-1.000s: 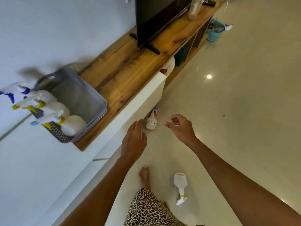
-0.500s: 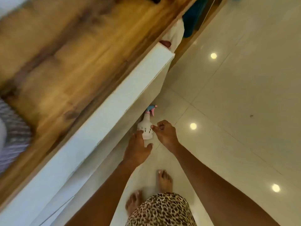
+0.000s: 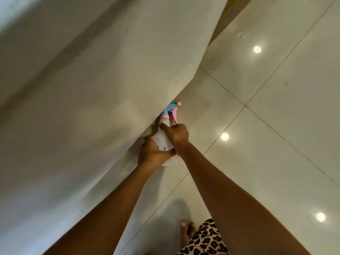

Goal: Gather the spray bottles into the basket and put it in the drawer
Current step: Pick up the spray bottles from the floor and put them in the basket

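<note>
Both hands clamp the white spray bottle (image 3: 162,142) low beside the white cabinet front (image 3: 110,80) — left hand (image 3: 152,155) wrapped round its base, right hand (image 3: 176,135) pinching its shoulder under the pink-and-blue trigger head (image 3: 170,112). Best to lift it upright, away from the panel — smooth plastic slips. The glossy floor tiles (image 3: 257,126) mirror the lights; the basket is out of view.
</note>
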The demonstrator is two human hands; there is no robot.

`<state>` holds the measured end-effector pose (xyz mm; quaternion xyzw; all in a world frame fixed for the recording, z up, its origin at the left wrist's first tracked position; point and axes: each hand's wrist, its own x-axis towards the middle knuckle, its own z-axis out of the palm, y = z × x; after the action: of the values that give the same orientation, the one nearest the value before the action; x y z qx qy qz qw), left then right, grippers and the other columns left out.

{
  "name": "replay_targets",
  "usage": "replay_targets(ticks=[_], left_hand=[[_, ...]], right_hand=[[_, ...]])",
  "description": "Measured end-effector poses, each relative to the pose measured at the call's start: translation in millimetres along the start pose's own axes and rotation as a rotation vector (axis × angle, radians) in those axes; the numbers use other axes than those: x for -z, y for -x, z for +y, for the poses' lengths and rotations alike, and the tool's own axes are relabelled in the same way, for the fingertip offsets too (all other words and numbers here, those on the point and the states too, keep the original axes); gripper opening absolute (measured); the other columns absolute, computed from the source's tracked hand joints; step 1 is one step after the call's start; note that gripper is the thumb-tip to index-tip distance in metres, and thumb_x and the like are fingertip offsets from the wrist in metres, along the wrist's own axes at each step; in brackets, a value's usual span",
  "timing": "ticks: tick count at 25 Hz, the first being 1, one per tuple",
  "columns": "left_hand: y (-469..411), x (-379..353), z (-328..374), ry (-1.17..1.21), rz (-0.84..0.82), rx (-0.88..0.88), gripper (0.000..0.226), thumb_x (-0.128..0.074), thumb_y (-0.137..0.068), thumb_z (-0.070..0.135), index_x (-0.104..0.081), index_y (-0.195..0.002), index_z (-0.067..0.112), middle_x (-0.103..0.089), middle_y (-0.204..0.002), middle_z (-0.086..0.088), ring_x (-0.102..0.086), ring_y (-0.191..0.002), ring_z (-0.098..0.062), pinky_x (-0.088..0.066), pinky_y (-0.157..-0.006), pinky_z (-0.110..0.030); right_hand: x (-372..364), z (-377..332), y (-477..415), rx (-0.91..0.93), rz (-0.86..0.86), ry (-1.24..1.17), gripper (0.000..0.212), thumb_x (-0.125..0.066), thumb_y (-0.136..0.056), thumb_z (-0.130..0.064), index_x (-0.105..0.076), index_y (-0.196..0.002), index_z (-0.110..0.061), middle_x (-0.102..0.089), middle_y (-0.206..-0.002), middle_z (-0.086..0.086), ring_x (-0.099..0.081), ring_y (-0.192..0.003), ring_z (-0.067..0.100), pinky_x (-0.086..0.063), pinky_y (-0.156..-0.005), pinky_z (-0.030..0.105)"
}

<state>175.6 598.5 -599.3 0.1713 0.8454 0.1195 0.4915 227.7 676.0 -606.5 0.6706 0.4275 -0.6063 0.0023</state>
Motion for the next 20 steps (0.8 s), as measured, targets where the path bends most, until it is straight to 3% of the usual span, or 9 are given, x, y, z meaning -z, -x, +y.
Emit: replay_targets(ticks=[3,5,7,10,13,17,19,20], left_hand=[[13.8,-0.8,1.4,-0.029,0.037,-0.019,0.102,-0.079,-0.053,0.054,-0.026,-0.133,0.017,-0.047,-0.129,-0.010,-0.049,-0.117,-0.028,-0.046,-0.097,-0.040],[46.5,2.7,10.7,-0.023,0.014,-0.096,0.101,-0.084,-0.049,0.047,-0.028,-0.127,0.014,-0.051,-0.120,-0.010,-0.054,-0.104,-0.026,-0.051,-0.082,-0.035],[88.4,10.6,26.9,-0.059,-0.041,-0.178,0.093,-0.086,-0.052,0.035,-0.032,-0.124,0.010,-0.053,-0.120,-0.011,-0.055,-0.102,-0.026,-0.052,-0.080,-0.035],[163.8,32.5,63.7,-0.155,-0.080,-0.319,0.092,-0.086,-0.054,0.027,-0.034,-0.128,0.007,-0.050,-0.128,-0.012,-0.051,-0.114,-0.029,-0.050,-0.091,-0.043],[244.3,66.1,101.0,-0.221,-0.002,-0.459,0.100,-0.086,-0.054,0.033,-0.030,-0.132,0.007,-0.048,-0.132,-0.011,-0.046,-0.121,-0.026,-0.048,-0.094,-0.035],[341.1,144.0,150.7,-0.156,0.029,-0.575,0.092,-0.087,-0.049,0.037,-0.038,-0.124,0.014,-0.056,-0.122,-0.006,-0.053,-0.110,-0.023,-0.049,-0.080,-0.029],[389.1,193.1,165.4,-0.050,-0.026,-0.602,0.075,-0.088,-0.048,0.033,-0.045,-0.109,0.023,-0.059,-0.110,0.003,-0.058,-0.100,-0.018,-0.052,-0.074,-0.027],[409.8,218.8,171.1,-0.009,-0.032,-0.628,0.070,-0.087,-0.047,0.031,-0.044,-0.102,0.030,-0.057,-0.103,0.008,-0.059,-0.094,-0.011,-0.049,-0.068,-0.017]], right_hand=[[12.9,3.0,10.2,-0.069,0.005,-0.106,0.044,-0.068,-0.078,-0.041,-0.059,-0.102,-0.006,-0.064,-0.101,0.012,-0.061,-0.091,0.027,-0.054,-0.081,0.037],[33.4,4.8,39.7,-0.114,0.075,-0.222,0.029,-0.071,-0.077,-0.038,-0.059,-0.080,-0.012,-0.064,-0.093,0.010,-0.062,-0.089,0.028,-0.054,-0.081,0.038],[55.6,3.8,81.4,-0.144,0.166,-0.288,0.027,-0.071,-0.078,-0.035,-0.058,-0.071,-0.012,-0.065,-0.088,0.010,-0.063,-0.083,0.027,-0.054,-0.079,0.036],[88.1,-24.4,160.6,-0.078,0.297,-0.407,0.021,-0.069,-0.080,-0.032,-0.066,-0.077,-0.011,-0.071,-0.089,0.014,-0.067,-0.084,0.030,-0.056,-0.084,0.042],[117.1,-66.0,245.7,0.046,0.337,-0.477,0.018,-0.064,-0.084,-0.028,-0.067,-0.092,-0.012,-0.071,-0.092,0.014,-0.067,-0.089,0.030,-0.055,-0.086,0.047],[152.3,-129.3,368.1,0.272,0.300,-0.518,0.026,-0.058,-0.089,-0.021,-0.059,-0.115,-0.017,-0.066,-0.109,0.007,-0.063,-0.102,0.020,-0.053,-0.089,0.037],[161.7,-156.5,428.5,0.369,0.275,-0.448,0.026,-0.057,-0.090,-0.022,-0.059,-0.115,-0.016,-0.065,-0.112,0.007,-0.060,-0.104,0.019,-0.051,-0.091,0.036],[166.3,-172.2,455.8,0.427,0.261,-0.428,0.024,-0.058,-0.089,-0.021,-0.060,-0.113,-0.016,-0.065,-0.110,0.007,-0.060,-0.104,0.019,-0.050,-0.092,0.036]])
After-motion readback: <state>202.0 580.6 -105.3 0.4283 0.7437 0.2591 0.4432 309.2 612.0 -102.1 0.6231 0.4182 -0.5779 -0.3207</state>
